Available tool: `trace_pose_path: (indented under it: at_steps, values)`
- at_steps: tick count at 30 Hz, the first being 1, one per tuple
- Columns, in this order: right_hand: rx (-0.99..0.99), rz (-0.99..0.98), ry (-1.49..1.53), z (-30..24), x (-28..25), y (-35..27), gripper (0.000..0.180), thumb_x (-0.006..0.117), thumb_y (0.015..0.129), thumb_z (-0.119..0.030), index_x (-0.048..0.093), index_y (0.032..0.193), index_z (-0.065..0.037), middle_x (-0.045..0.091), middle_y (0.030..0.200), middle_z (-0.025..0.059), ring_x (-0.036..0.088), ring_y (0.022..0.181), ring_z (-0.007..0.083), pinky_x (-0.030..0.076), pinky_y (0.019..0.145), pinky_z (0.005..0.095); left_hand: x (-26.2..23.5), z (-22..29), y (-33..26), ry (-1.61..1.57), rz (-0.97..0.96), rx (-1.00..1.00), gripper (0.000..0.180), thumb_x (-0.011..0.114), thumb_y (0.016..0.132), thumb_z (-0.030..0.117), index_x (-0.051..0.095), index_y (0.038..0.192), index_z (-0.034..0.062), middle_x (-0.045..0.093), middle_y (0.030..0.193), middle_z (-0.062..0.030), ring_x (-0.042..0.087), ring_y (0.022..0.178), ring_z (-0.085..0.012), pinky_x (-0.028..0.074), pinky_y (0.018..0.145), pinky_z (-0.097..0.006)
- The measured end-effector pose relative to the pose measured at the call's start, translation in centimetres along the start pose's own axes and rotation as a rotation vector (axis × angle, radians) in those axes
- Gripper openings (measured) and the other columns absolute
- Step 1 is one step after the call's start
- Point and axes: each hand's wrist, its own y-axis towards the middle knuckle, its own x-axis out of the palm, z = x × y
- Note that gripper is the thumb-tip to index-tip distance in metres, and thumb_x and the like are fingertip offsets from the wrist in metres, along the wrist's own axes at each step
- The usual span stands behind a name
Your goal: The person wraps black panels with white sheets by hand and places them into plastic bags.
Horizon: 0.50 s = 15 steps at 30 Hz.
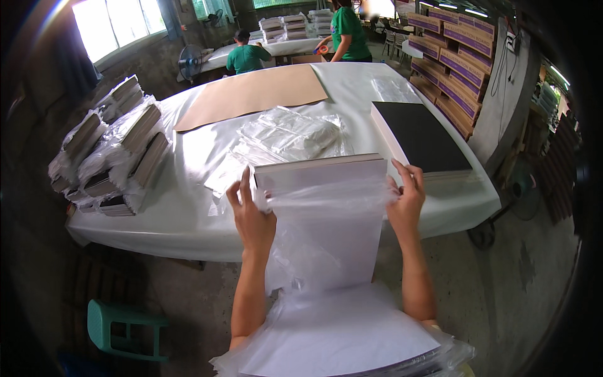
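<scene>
A thick stack of white boards (323,171) stands tilted against the near edge of the table, its top edge facing away from me. A clear plastic bag (326,193) is stretched across the stack, covering its lower part. At the left side of the stack, my left hand (254,220) grips the bag's edge, index and middle fingers raised. My right hand (407,198) pinches the bag at the right side, with fingertips pointing up. Close to my body lies another white sheet-like stack in clear plastic (352,333), partly cut off by the lower edge.
Beyond the stack lie crumpled plastic bags (289,134) and a brown sheet (251,94) on the white-covered table (188,220). A black-topped board stack (424,135) sits right; plastic-wrapped stacks (116,147) left. A green stool (122,327) stands on the floor. Two people in green work behind.
</scene>
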Motion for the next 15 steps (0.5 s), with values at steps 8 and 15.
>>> trace_pose_path:
  at_steps: [8,15]
  values:
    - [0.040,0.036,0.025,0.9,2.2,-0.5,0.033,0.060,0.070,0.001,0.057,0.102,-0.006,0.047,0.092,0.0094,0.052,0.072,0.0211,0.040,0.048,0.0272,-0.2,-2.0,-1.3,-0.078,0.030,0.071,0.070,0.050,0.051,-0.016,0.052,0.116,0.0110,0.050,0.100,-0.0119,0.055,0.084,-0.0270,0.047,0.062,-0.033]
    - [0.081,0.146,0.164,-0.5,1.1,-0.6,0.015,0.067,0.072,-0.010,0.054,0.078,-0.004,0.052,0.070,0.0048,0.048,0.053,0.0130,0.038,0.044,0.0243,-3.7,-1.7,0.3,-0.533,-0.094,-0.220,0.027,0.048,0.064,-0.013,0.062,0.083,-0.0018,0.058,0.065,-0.0075,0.052,0.055,-0.0123,0.041,0.053,-0.023]
